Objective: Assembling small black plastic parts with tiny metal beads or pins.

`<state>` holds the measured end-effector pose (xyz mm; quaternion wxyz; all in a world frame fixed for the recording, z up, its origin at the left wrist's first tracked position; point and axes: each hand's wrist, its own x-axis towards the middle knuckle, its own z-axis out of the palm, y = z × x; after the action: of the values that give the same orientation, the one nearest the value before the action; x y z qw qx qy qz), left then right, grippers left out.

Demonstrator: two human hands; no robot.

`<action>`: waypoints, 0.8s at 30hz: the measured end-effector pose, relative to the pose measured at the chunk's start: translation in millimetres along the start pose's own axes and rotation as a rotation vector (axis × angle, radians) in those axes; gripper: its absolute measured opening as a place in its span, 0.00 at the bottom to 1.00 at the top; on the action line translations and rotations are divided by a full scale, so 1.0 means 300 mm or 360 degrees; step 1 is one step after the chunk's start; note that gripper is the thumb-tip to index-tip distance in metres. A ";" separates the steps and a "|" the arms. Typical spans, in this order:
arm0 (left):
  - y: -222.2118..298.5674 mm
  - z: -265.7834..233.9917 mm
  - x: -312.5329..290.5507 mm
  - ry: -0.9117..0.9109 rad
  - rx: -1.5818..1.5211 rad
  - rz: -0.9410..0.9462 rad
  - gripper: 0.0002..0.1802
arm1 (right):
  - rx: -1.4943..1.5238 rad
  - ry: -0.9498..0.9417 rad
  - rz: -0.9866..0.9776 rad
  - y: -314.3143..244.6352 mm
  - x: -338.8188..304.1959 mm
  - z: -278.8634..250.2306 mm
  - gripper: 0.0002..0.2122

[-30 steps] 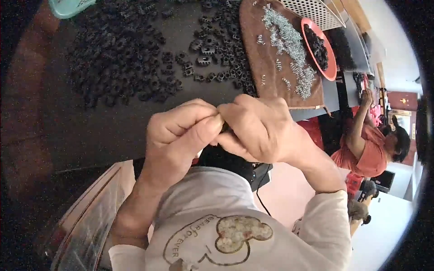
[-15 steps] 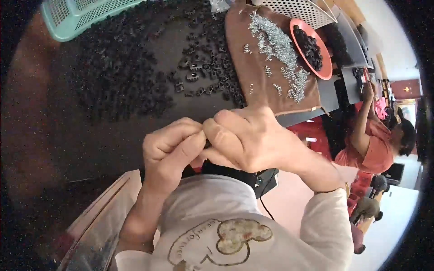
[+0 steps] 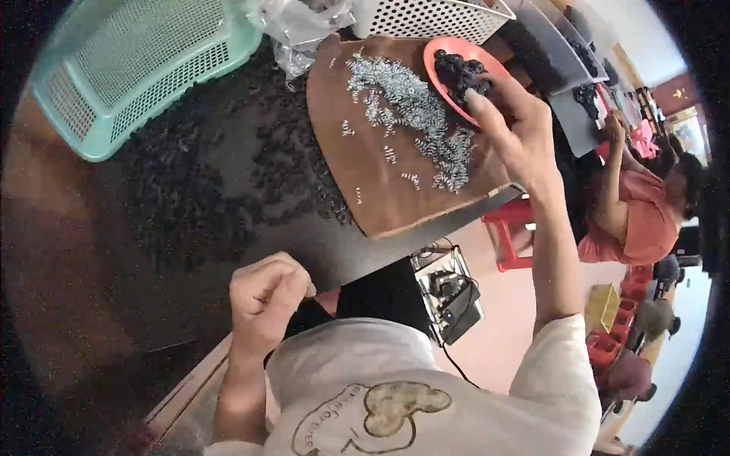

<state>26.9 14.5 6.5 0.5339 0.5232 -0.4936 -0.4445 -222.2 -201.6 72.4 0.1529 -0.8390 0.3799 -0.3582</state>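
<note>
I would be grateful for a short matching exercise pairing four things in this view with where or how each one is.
Column one
1. Left hand
2. Right hand
3. Silvery springs
4. Green basket

Column two
A. Spread over the brown mat
B. At the red-orange dish of black parts
C. At the picture's upper left
D. Curled in, apart from the mat

Pairs: 1-D, 2-B, 3-A, 4-C
</note>
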 end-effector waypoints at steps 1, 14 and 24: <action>0.015 0.026 0.010 0.0116 0.0006 -0.0075 0.14 | 0.0120 -0.0058 0.0211 0.044 0.026 -0.019 0.18; -0.016 0.018 0.003 0.0118 0.0426 -0.0027 0.12 | -0.0452 -0.0376 0.0004 0.389 0.092 -0.086 0.15; 0.011 0.026 0.003 0.0149 0.0277 -0.0162 0.12 | -0.0681 -0.0403 -0.0060 0.361 0.128 -0.093 0.12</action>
<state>19.0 12.9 9.8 0.4856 0.6122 -0.4776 -0.4016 -281.9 -302.0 53.2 0.0115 -0.8975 0.4091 -0.1646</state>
